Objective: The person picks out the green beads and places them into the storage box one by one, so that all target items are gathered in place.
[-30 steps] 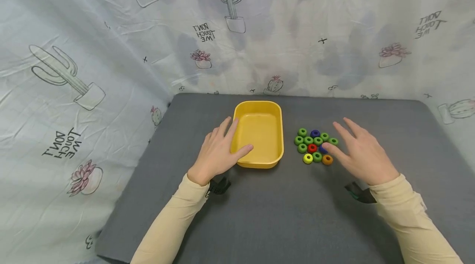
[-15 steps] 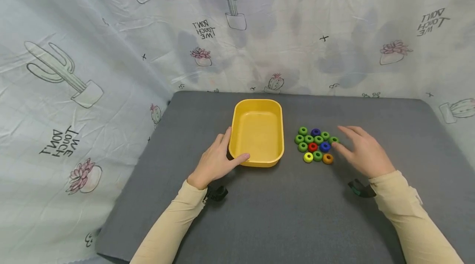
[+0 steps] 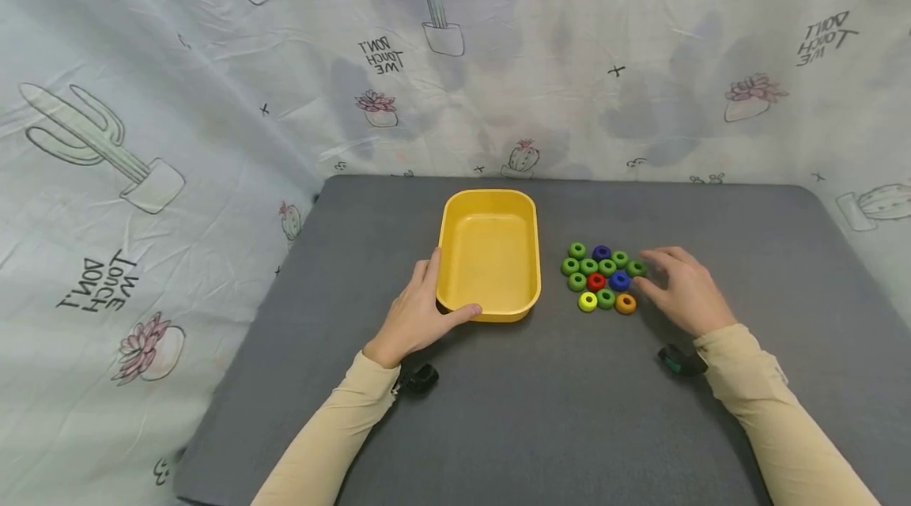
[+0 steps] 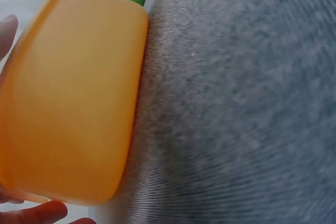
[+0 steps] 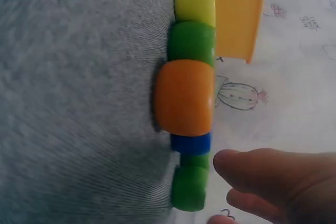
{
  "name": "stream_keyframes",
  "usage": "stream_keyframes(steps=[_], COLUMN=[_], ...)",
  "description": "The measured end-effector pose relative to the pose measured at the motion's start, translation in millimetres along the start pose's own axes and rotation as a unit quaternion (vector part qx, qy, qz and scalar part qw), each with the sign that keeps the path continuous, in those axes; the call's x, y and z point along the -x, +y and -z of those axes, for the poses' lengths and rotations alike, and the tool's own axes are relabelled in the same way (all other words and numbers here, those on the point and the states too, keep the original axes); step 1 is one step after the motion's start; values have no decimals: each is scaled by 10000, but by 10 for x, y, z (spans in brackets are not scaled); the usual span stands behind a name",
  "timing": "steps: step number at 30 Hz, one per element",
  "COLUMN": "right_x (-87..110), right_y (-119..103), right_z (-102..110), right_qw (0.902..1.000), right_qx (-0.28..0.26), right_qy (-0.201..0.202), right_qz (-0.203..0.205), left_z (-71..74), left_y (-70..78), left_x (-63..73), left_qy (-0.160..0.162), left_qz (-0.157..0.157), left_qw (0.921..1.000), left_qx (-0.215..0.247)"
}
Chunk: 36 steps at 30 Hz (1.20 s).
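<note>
My left hand [image 3: 416,312] holds the near left corner of a yellow tray [image 3: 487,261], fingers along its left side and thumb at the near rim. In the left wrist view, fingertips [image 4: 39,213] show against the tray's outer wall. Right of the tray lies a close cluster of ring-shaped beads, mostly green, with a red bead [image 3: 590,285], a yellow bead [image 3: 581,303], an orange bead [image 3: 625,311] and blue ones. My right hand [image 3: 686,292] hovers at the cluster's right edge, thumb and fingers parted, fingertips right by a green bead [image 3: 640,274].
Everything sits on a dark grey tabletop [image 3: 541,411]. A pale cloth [image 3: 555,79] printed with cacti hangs behind it and along the left side. Each wrist carries a small dark camera, such as the left one [image 3: 421,379].
My left hand has come down from above the tray onto its near left corner. My right hand has lowered towards the beads, its fingers bending in more. The beads have stayed put.
</note>
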State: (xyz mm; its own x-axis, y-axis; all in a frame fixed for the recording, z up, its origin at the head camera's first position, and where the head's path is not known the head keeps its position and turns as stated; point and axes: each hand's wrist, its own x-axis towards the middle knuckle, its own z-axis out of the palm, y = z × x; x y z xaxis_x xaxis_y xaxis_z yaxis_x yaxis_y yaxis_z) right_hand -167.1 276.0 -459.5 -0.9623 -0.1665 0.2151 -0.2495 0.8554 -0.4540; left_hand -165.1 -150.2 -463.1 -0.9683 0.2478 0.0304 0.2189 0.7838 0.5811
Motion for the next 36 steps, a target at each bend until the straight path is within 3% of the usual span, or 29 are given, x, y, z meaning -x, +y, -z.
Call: stream_keyframes(steps=[12, 36], right_x=[-55, 9], right_y=[67, 51], right_z=[-69, -124], right_qw=[9985, 9995], right_qx=[-271, -240], right_qy=[-445, -72], right_qz=[168, 194], left_z=[-43, -59], left_y=[-33, -110], left_x=[-5, -3], left_qy=[-11, 9], left_qz=[105, -102], left_qw=[9998, 9997], left_qx=[142, 201])
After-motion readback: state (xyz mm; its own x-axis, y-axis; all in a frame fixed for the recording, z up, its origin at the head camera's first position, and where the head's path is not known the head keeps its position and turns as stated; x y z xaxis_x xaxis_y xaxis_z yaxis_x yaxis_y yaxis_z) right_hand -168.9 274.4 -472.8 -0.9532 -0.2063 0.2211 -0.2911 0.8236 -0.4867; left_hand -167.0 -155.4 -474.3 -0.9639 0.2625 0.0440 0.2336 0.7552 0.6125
